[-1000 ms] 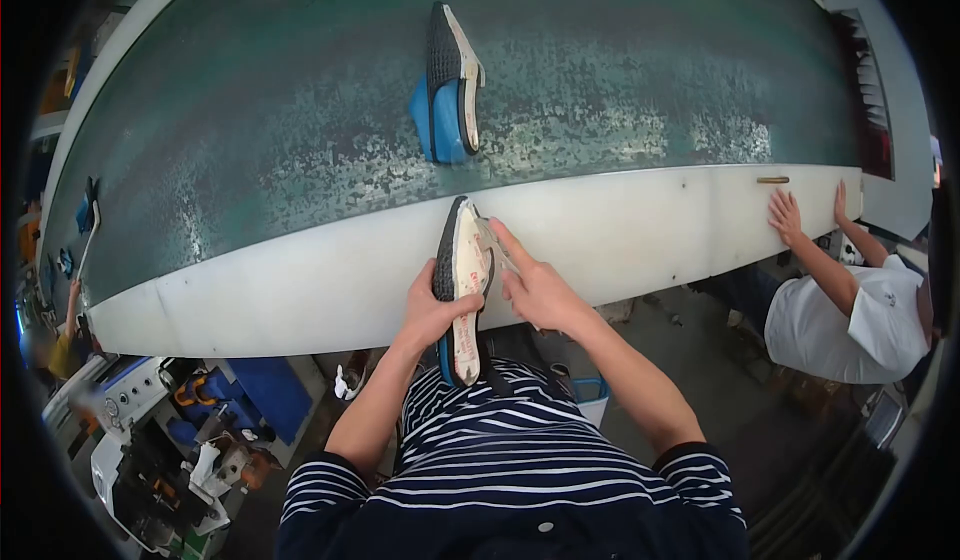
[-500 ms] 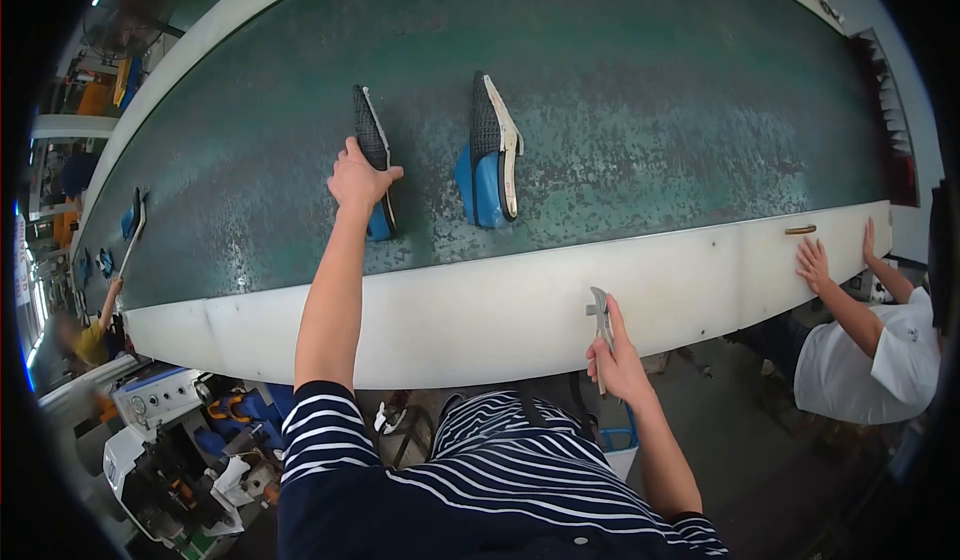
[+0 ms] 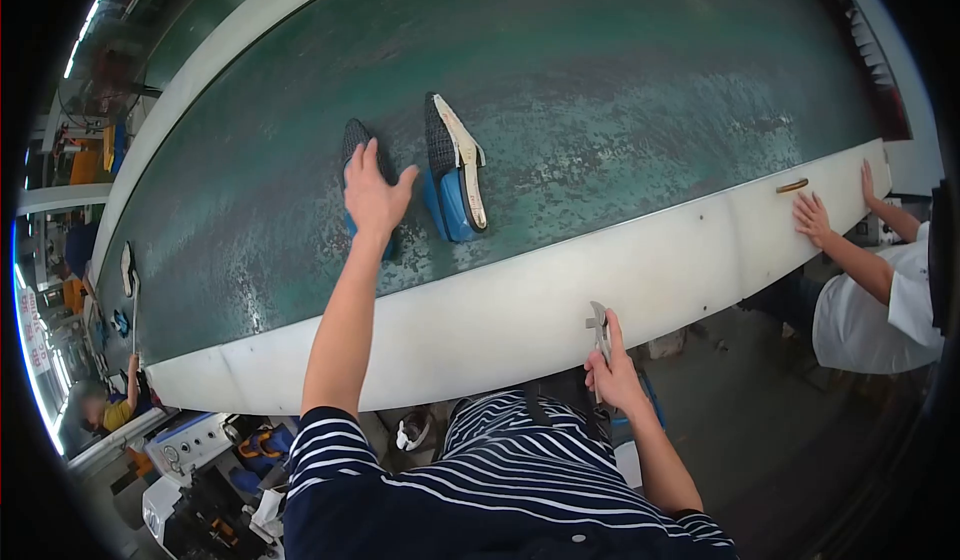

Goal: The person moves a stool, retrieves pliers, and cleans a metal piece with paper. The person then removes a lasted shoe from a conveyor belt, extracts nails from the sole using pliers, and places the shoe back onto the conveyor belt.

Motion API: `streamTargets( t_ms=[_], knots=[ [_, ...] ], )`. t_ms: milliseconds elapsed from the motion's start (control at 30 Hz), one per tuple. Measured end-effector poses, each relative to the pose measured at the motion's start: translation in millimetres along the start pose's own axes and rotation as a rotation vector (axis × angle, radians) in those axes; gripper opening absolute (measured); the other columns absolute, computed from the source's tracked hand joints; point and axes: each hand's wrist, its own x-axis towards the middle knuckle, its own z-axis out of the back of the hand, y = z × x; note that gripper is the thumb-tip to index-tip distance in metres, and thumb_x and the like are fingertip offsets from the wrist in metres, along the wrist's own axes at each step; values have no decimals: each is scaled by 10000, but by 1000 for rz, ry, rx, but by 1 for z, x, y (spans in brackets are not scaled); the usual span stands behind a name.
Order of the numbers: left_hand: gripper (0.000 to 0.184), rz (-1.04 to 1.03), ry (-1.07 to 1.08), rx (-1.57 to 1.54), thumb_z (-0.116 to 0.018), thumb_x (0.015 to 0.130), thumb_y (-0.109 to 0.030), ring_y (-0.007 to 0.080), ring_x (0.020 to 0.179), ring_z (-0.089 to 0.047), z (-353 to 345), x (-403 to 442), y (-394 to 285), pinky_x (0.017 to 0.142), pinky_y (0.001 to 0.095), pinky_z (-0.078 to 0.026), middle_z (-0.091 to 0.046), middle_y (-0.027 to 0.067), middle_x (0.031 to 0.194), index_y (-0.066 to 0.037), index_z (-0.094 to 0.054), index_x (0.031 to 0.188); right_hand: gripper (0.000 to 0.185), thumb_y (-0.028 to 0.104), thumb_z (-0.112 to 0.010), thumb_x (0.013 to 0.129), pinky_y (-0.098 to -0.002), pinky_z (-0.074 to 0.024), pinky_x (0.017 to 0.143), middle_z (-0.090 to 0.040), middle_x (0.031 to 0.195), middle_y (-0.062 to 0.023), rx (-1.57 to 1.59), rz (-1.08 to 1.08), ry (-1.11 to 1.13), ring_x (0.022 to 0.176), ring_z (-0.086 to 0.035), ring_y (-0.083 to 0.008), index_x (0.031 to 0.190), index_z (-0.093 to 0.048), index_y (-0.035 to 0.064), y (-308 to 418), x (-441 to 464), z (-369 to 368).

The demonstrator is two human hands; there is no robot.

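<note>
My left hand (image 3: 377, 195) is open, fingers spread and thumb out, over a shoe upper on a blue last (image 3: 355, 138). The hand hides much of that upper, and I cannot tell whether the fingertips touch it. A second dark woven shoe upper (image 3: 437, 150), also on a blue last, lies on its side just to the right, its pale underside facing right. Both are on the worn green conveyor belt (image 3: 600, 90). Closed round the handles of metal lasting pincers (image 3: 599, 324), my right hand (image 3: 617, 378) is in front of the white belt edge, jaws pointing up.
The white edge panel (image 3: 520, 305) runs between me and the belt. At right, a co-worker's hands (image 3: 812, 218) rest on it near a small brown handle (image 3: 791, 186). Another shoe (image 3: 128, 268) lies far left, near a second person (image 3: 115, 410). Machinery (image 3: 190, 445) stands lower left.
My left hand has loosened from the left shoe, its fingers and thumb now spread above it. The view has turned, and both shoes appear farther left. My right hand still holds the pincers.
</note>
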Motion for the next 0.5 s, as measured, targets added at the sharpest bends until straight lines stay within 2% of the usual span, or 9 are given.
streamTargets(
  t_ms=[67,133,200,233,333,367,433,500],
  knots=[
    [1029,166,116,-232,-799,757,-587,343,1430,-474,-17,16,-41,1141,438,-419,-492,214,1536,-11,-431,1526,794,99,-498,1036,-323,-545,564,-639,824,-91,7,-5,-41,611,-629,-159,1668,-28,195,-2,-5,1],
    [1185,329,351,-230,-817,710,-618,333,1355,-561,-42,36,-72,1091,451,-463,-555,209,1476,2,-311,1584,806,108,-511,1034,-323,-546,561,-639,814,-89,5,6,-63,610,-631,-159,1666,-14,161,-5,-9,3],
    [1200,426,402,-163,-849,682,-579,354,1271,-623,-59,46,-86,1071,450,-480,-621,210,1397,-1,-300,1579,818,115,-518,1034,-323,-547,560,-637,805,-86,0,27,-77,607,-630,-158,1662,6,126,-11,-20,7],
    [1147,463,414,-192,-869,673,-507,353,1247,-639,-63,50,-84,1055,446,-493,-647,209,1359,-1,-333,1552,739,119,-544,1027,-322,-543,549,-630,784,-82,25,24,-121,601,-629,-154,1635,-129,61,-10,-27,6],
    [1066,412,292,-315,-877,665,-450,354,1247,-639,-61,41,-67,1036,457,-504,-654,218,1342,1,-390,1498,592,115,-584,1018,-309,-538,539,-625,780,-73,186,13,-90,601,-633,-150,1538,-313,36,-52,-28,13],
    [958,361,185,-487,-886,670,-329,324,1204,-659,-63,33,-54,1018,424,-517,-671,203,1286,15,-436,1443,534,118,-599,1016,-304,-537,540,-627,790,-73,247,25,-81,612,-638,-149,1484,-355,36,-57,-32,16],
    [873,286,141,-854,-884,683,-235,299,1158,-667,-22,-2,-54,1009,401,-522,-671,178,1245,20,-463,1403,421,123,-631,1011,-293,-536,542,-632,809,-71,371,60,-60,635,-649,-147,1374,-438,37,-62,-35,19],
    [783,254,67,-1218,-872,698,-124,268,1107,-671,21,-51,-55,989,378,-531,-664,148,1200,23,-488,1363,397,129,-649,1008,-291,-548,556,-646,851,-80,482,92,6,663,-660,-148,1341,-449,51,-59,-29,17]
  ],
)
